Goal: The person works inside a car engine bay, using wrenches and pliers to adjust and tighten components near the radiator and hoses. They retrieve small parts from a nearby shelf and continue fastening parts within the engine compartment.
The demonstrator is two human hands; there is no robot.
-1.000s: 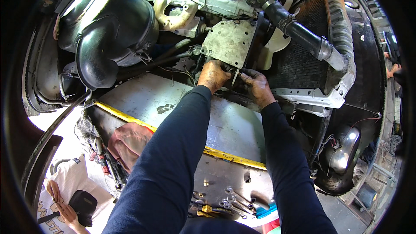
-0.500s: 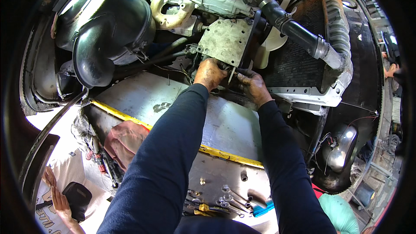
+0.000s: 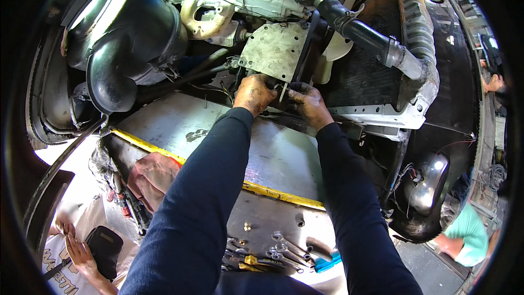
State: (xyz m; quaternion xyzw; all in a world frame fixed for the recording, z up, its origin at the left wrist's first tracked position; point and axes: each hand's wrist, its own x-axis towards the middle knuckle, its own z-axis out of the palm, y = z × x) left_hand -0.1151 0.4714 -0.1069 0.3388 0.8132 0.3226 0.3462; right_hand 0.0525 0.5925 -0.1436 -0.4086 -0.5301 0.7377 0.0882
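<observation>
Both of my hands are under the front edge of a grey metal plate [image 3: 273, 49] with bolt holes on the engine. My left hand [image 3: 254, 94] is closed, its fingertips hidden in the shadow below the plate. Just to its right, my right hand [image 3: 310, 104] is bent in a pinch, with the fingertips close to a thin upright metal strip [image 3: 283, 92]. What either hand grips is too dark and small to make out. A pale curved manifold [image 3: 208, 19] sits left of the plate, and a dark belt-like band runs along its right side.
A radiator [image 3: 371, 63] with a black hose [image 3: 355, 26] stands right. Black air ducting [image 3: 117, 76] fills the left. Below my arms lie a yellow-edged metal panel [image 3: 289, 158], wrenches [image 3: 286, 248] and a reddish cloth [image 3: 153, 177]. Other people's hands [image 3: 81, 251] show lower left; a green-shirted person [image 3: 466, 237] is lower right.
The whole view has shifted slightly, so the engine parts sit further left. My hands stay at the same spot under the plate. The green-shirted person has moved right and up.
</observation>
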